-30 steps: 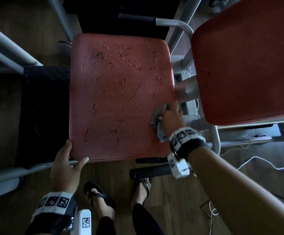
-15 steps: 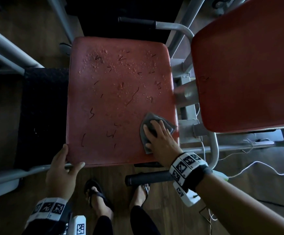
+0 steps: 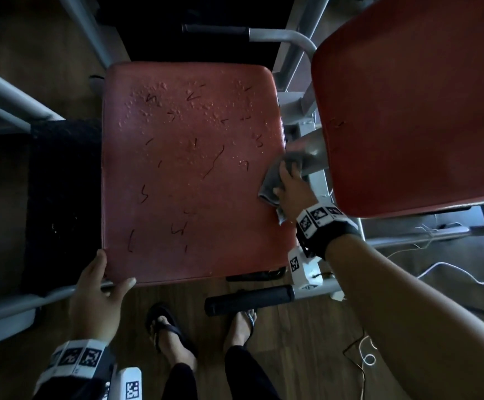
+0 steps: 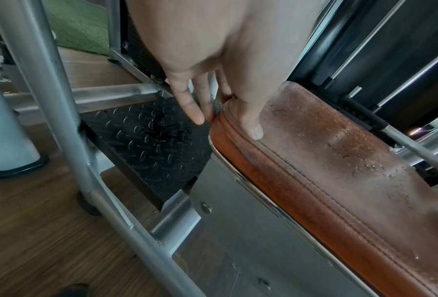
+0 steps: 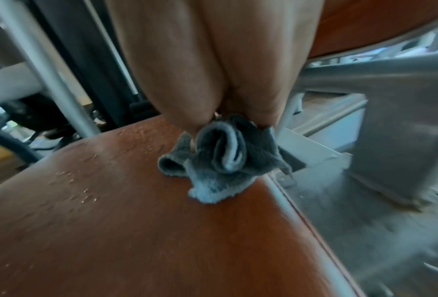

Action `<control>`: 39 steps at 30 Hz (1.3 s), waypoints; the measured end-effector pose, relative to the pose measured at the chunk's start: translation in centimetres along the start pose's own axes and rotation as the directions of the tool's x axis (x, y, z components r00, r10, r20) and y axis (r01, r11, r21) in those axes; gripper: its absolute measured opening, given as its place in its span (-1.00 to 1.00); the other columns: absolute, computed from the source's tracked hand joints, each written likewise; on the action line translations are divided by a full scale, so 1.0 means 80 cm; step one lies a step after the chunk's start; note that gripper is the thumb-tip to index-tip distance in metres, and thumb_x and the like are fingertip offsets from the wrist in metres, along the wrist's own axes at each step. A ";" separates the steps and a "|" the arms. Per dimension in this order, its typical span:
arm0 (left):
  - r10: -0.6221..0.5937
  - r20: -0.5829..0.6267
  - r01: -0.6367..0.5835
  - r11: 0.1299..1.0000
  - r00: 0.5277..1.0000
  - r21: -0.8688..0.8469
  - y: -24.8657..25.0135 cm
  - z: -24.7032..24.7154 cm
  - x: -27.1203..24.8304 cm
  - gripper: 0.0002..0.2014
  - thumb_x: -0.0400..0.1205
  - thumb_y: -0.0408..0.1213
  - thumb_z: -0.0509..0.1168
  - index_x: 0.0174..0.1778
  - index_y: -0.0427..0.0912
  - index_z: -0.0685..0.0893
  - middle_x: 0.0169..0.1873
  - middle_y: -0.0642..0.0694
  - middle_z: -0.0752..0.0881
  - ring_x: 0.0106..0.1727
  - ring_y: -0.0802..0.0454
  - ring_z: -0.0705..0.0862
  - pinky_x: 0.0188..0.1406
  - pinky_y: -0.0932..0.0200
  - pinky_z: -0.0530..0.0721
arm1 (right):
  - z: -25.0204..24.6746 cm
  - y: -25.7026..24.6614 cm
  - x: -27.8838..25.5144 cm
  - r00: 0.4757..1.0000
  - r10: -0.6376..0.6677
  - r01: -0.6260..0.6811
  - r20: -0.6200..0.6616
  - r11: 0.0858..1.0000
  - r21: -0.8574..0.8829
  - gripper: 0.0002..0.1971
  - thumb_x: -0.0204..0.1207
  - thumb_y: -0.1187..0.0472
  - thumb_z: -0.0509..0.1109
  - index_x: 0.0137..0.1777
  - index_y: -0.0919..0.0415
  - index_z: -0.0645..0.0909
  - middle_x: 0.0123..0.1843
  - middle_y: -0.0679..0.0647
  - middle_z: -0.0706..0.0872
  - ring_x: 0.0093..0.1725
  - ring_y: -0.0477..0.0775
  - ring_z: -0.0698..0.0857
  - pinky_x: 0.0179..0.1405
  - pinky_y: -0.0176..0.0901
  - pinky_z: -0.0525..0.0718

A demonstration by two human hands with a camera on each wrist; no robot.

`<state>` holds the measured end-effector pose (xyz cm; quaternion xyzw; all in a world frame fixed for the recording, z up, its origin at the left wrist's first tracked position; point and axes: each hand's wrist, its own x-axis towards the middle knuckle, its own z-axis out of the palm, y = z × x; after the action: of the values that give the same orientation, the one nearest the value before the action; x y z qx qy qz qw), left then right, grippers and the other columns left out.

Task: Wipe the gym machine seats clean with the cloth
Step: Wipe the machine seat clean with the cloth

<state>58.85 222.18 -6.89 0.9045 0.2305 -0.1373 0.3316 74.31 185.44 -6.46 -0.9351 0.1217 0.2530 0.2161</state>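
Seat [image 3: 194, 180] right edge: cloth [image 3: 272, 183] close beside grey frame post [image 3: 310, 151]

the red seat [image 3: 191, 174] is a padded, roughly square pad on a grey metal frame [image 4: 141, 237], standing over a wood floor [image 3: 307, 342]. its skin is cracked with thin dark marks and pimpled with droplets toward its far edge. a crumpled grey cloth [image 5: 220, 154] lies on the seat's right edge, partly overhanging it. on the floor below the seat's near edge stand two sandalled feet [image 3: 174, 339].
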 end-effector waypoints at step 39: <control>-0.018 -0.037 0.015 0.996 0.999 -0.093 -0.021 0.014 0.003 -0.20 0.54 -0.21 0.48 0.67 0.05 0.24 0.55 -0.15 0.46 0.31 -0.21 0.64 0.25 -0.16 0.62 | 0.000 0.035 -0.047 0.989 0.143 -0.146 0.033 0.953 0.266 -0.41 0.68 0.06 0.23 0.68 0.00 0.15 0.43 0.22 0.59 0.31 0.24 0.62 0.23 -0.11 0.54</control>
<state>58.10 222.61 -8.70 0.8885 0.2504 -0.1121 0.3678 70.19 183.45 -5.41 -0.8843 0.2214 0.2555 0.3222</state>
